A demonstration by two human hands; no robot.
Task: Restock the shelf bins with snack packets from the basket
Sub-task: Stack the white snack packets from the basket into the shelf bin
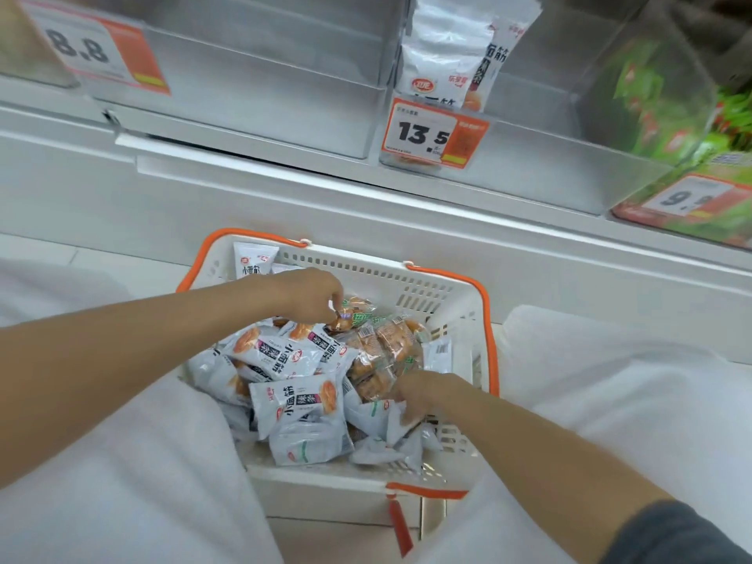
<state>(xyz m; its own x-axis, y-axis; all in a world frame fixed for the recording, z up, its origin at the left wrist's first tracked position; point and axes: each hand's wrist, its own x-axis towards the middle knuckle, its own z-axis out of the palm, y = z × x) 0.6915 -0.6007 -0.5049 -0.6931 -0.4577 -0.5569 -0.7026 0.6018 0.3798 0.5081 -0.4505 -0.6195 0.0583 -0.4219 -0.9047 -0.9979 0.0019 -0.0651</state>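
**Both hands in the basket, choosing the next packets**

The white plastic basket with orange handles [407, 278] stood on the floor between the person's knees, just below the shelf. It was full of snack packets: many white foil packets with black printing [293, 400] on the left and near side, and clear packets showing an orange-brown snack [378, 352] towards the right.

The left hand [313, 297] reached over the far part of the pile and pinched a small clear packet [342, 319] between thumb and fingertips. The right hand [419, 394] was at the near right corner of the basket, with its fingers bent down among the white packets. Whether it really gripped one could not be told, because the fingers were partly hidden.

Above, the clear plastic shelf bins [252, 95] looked mostly empty. One white packet of the same kind [447, 63] stood in the bin behind the orange price tag marked 13.5 [437, 134]. Green packets [651, 95] filled the bin on the right.

The step in hand seemed to be picking up, not yet placing. The next move would call for lifting the pinched packet free of the pile, raising it to the shelf and choosing the bin that holds the same product. Most of the restocking appeared to be still ahead.
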